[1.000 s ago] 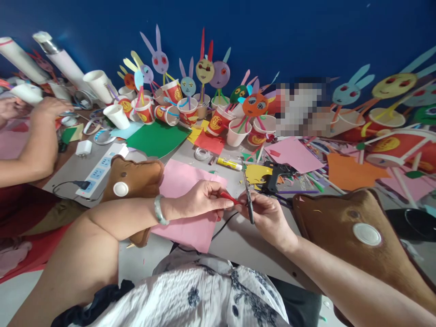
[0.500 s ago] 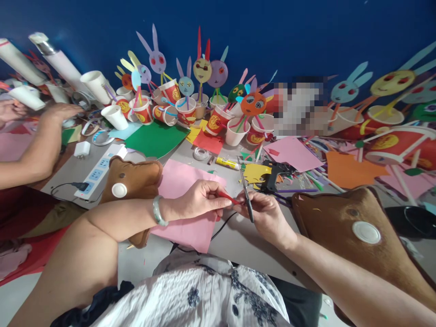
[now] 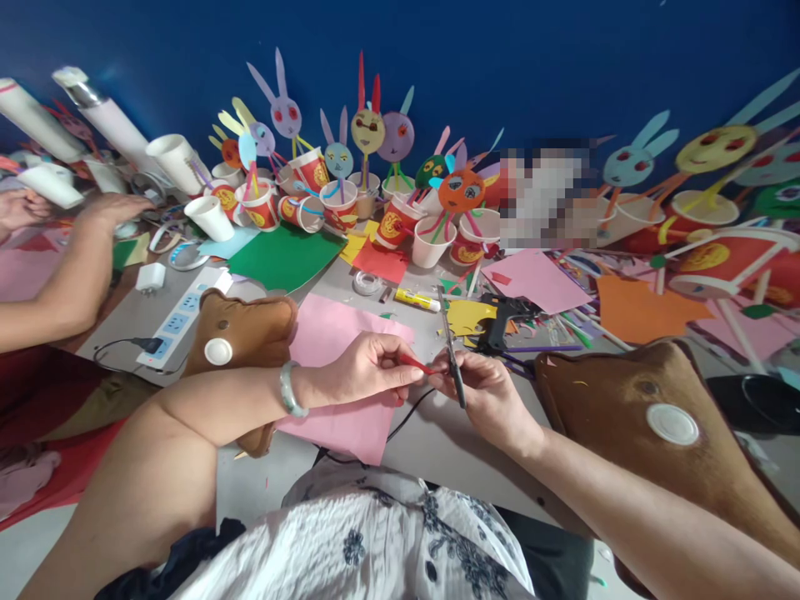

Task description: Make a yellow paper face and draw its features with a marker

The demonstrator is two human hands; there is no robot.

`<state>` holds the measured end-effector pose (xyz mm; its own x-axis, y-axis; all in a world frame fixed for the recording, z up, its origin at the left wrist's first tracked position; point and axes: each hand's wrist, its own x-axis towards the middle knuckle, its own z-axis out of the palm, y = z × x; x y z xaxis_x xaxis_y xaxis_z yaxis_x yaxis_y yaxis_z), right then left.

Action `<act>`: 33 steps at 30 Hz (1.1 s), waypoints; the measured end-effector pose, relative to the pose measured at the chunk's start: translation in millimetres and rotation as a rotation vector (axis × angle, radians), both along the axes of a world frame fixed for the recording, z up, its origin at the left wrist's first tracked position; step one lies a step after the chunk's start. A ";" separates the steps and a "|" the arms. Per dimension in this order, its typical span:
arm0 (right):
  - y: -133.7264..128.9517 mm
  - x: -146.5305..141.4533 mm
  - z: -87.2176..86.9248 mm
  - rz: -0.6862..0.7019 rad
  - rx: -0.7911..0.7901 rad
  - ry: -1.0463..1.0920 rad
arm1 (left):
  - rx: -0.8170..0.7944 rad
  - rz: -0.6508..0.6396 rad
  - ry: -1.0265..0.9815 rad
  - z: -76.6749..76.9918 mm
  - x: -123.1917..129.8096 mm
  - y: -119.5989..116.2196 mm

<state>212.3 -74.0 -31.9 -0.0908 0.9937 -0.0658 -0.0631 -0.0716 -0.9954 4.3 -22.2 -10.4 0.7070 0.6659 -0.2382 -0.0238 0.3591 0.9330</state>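
Between the fingertips of my left hand (image 3: 356, 371) is a thin red paper piece (image 3: 416, 363), stretching toward the right. My right hand (image 3: 491, 392) grips what look like scissors (image 3: 447, 329), seen edge-on, with slim metal blades pointing away and dark handles. Its fingertips also meet the red piece's right end, partly hidden by the tool. Under my left hand lies a sheet of pink paper (image 3: 343, 421). Both hands are close together above the table's front.
Brown plush cushions (image 3: 625, 408) flank my hands. Behind stand several paper cups with rabbit figures (image 3: 462, 193). A glue stick (image 3: 417, 300), black glue gun (image 3: 507, 321), green sheet (image 3: 281, 258) and power strip (image 3: 181, 317) lie around. Another person's arm (image 3: 68, 267) reaches in at left.
Hardly anything differs: the scissors' blades sit slightly farther right. Both hands keep their hold, and the view has shifted a little.
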 end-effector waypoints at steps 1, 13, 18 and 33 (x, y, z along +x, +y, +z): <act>-0.2 -0.4 0.5 -0.005 0.011 -0.002 | 0.003 -0.002 -0.006 0.3 0.2 0.2; -1.8 -3.2 10.4 -0.050 0.075 -0.073 | -0.006 -0.003 -0.014 -0.2 -2.0 -0.5; -2.3 -2.8 9.3 -0.043 0.096 -0.074 | -0.013 0.002 -0.018 2.0 -1.3 -1.1; -6.3 -0.5 0.8 -0.069 0.186 -0.194 | 0.047 -0.022 0.007 5.9 -1.1 1.3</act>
<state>211.8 -80.3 -31.1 -0.0263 0.9937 0.1093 0.1316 0.1118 -0.9850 3.2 -20.9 -4.5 0.7201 0.6606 -0.2123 -0.0095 0.3153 0.9489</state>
